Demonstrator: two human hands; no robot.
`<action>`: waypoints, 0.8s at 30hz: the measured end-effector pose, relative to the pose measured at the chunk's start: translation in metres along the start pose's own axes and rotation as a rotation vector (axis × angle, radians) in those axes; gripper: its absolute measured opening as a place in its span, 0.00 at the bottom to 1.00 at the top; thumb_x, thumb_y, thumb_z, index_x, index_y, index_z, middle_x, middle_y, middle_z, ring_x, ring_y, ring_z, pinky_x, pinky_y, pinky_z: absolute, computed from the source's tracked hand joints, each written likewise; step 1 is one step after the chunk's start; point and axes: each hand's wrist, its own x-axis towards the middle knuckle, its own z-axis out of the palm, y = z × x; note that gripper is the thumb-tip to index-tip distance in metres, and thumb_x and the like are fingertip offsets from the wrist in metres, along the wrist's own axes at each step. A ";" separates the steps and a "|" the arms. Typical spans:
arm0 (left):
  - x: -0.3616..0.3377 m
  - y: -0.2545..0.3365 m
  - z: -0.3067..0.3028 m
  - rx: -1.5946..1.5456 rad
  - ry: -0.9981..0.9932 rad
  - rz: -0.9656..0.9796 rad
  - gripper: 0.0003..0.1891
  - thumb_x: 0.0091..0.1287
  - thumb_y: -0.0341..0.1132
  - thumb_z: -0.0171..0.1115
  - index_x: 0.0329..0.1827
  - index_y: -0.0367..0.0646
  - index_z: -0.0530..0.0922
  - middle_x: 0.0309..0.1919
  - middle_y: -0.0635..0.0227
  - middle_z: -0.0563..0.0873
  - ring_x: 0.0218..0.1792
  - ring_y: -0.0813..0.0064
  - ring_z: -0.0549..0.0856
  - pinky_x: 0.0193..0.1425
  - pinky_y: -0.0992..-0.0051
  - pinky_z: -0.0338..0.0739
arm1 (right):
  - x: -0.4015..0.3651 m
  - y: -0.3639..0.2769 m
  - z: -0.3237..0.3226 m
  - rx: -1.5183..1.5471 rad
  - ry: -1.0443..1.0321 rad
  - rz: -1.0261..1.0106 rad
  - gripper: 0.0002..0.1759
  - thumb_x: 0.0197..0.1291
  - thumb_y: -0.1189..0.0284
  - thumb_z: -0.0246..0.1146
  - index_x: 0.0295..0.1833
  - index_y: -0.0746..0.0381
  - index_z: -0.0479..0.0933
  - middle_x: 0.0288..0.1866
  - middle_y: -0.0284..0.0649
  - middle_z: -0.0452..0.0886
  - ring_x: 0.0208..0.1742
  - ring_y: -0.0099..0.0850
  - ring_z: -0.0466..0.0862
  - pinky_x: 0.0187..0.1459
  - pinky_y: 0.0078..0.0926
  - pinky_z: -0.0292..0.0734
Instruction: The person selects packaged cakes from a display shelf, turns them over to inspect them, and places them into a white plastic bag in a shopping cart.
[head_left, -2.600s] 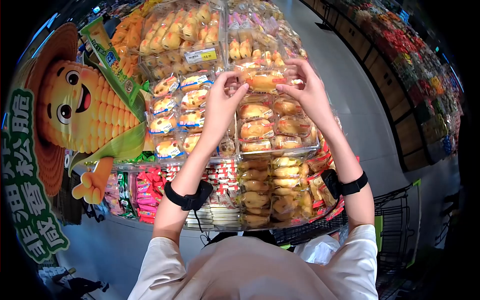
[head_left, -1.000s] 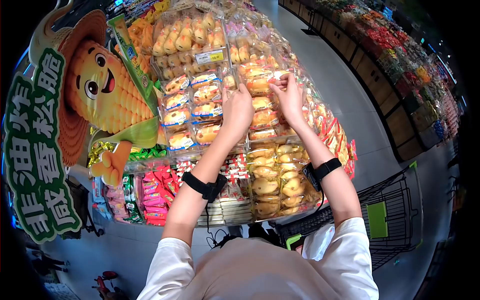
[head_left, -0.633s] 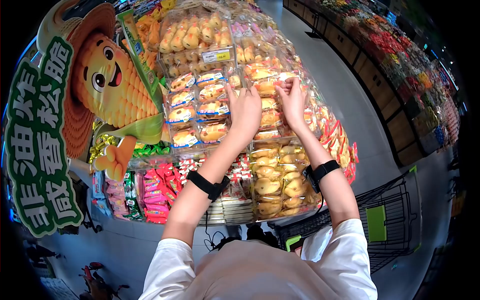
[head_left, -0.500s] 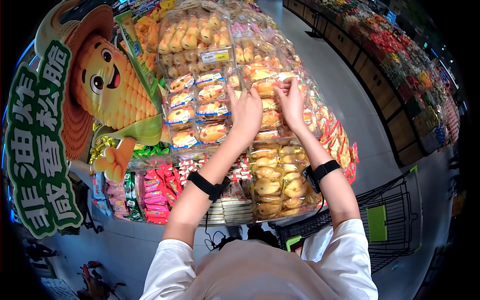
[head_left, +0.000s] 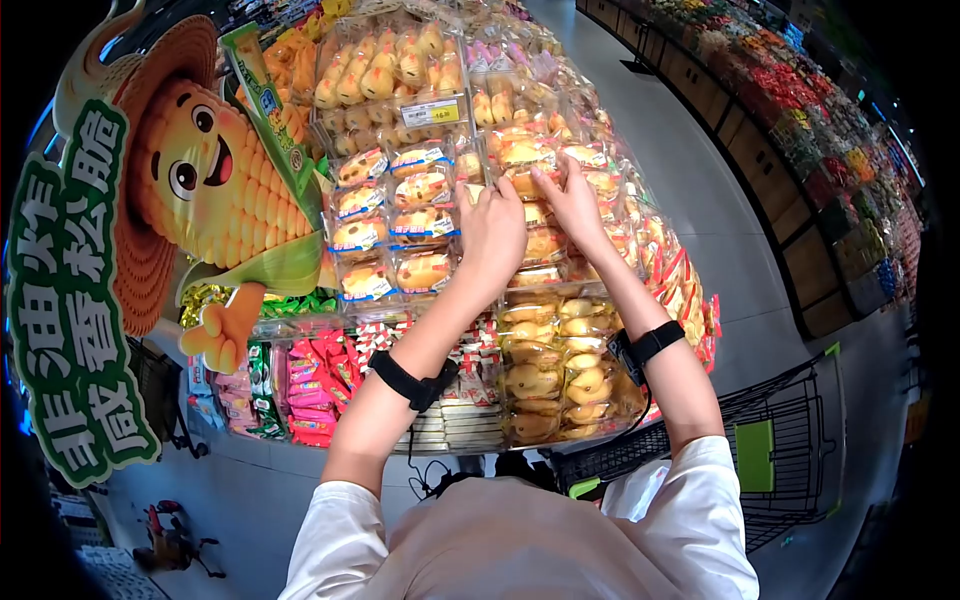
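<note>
My left hand [head_left: 493,232] is among the packed breads, with its fingers bent down round the left edge of a wrapped bun [head_left: 523,182]. Its fingertips are partly hidden. My right hand [head_left: 577,208] is at the other side of this bun, thumb and forefinger apart, the thumb close to the wrapper. Left of my left hand stand rows of breads in clear packs with blue-and-white labels [head_left: 424,222]. More wrapped buns [head_left: 545,243] lie between my wrists.
A price tag [head_left: 432,113] sits on the clear divider ahead. Bagged round breads [head_left: 533,380] and pink packets [head_left: 313,390] fill the near edge. A corn-character cutout [head_left: 225,190] rises at the left. A shopping cart [head_left: 790,450] stands at the right.
My right hand has gone from pinched fingertips to fingers apart and has shifted slightly toward the bun. My left hand stays nearly in place. The view has turned slightly.
</note>
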 end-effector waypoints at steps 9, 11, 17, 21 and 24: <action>0.008 -0.006 -0.032 -0.387 0.282 -0.071 0.09 0.63 0.29 0.53 0.44 0.35 0.74 0.41 0.53 0.77 0.42 0.54 0.78 0.53 0.62 0.71 | 0.006 0.005 -0.015 0.031 0.106 -0.059 0.35 0.62 0.54 0.60 0.64 0.71 0.65 0.56 0.58 0.76 0.58 0.46 0.77 0.59 0.36 0.70; -0.008 -0.002 -0.051 -0.574 0.265 -0.100 0.09 0.63 0.28 0.53 0.45 0.35 0.74 0.41 0.54 0.77 0.44 0.54 0.79 0.52 0.63 0.71 | -0.005 -0.010 -0.025 0.010 0.150 -0.029 0.34 0.63 0.54 0.59 0.63 0.70 0.66 0.54 0.55 0.78 0.54 0.47 0.79 0.57 0.37 0.70; -0.086 0.023 -0.113 -1.335 -0.025 -0.334 0.08 0.69 0.28 0.53 0.47 0.35 0.75 0.41 0.65 0.82 0.45 0.77 0.81 0.51 0.77 0.74 | -0.116 -0.115 -0.057 0.639 0.133 0.015 0.15 0.66 0.70 0.58 0.53 0.67 0.72 0.45 0.42 0.81 0.45 0.23 0.80 0.49 0.20 0.73; -0.133 0.040 -0.129 -1.478 -0.244 -0.301 0.08 0.71 0.28 0.53 0.50 0.35 0.74 0.45 0.66 0.81 0.50 0.78 0.80 0.55 0.79 0.72 | -0.202 -0.130 -0.056 0.815 0.171 0.101 0.12 0.66 0.73 0.56 0.52 0.67 0.71 0.44 0.42 0.81 0.46 0.25 0.80 0.50 0.22 0.74; -0.164 0.062 -0.118 -1.587 -0.429 -0.289 0.08 0.71 0.29 0.52 0.49 0.35 0.74 0.44 0.66 0.80 0.52 0.79 0.78 0.58 0.78 0.70 | -0.260 -0.098 -0.052 0.817 0.442 0.149 0.10 0.67 0.75 0.55 0.51 0.66 0.71 0.41 0.41 0.81 0.44 0.23 0.80 0.46 0.20 0.74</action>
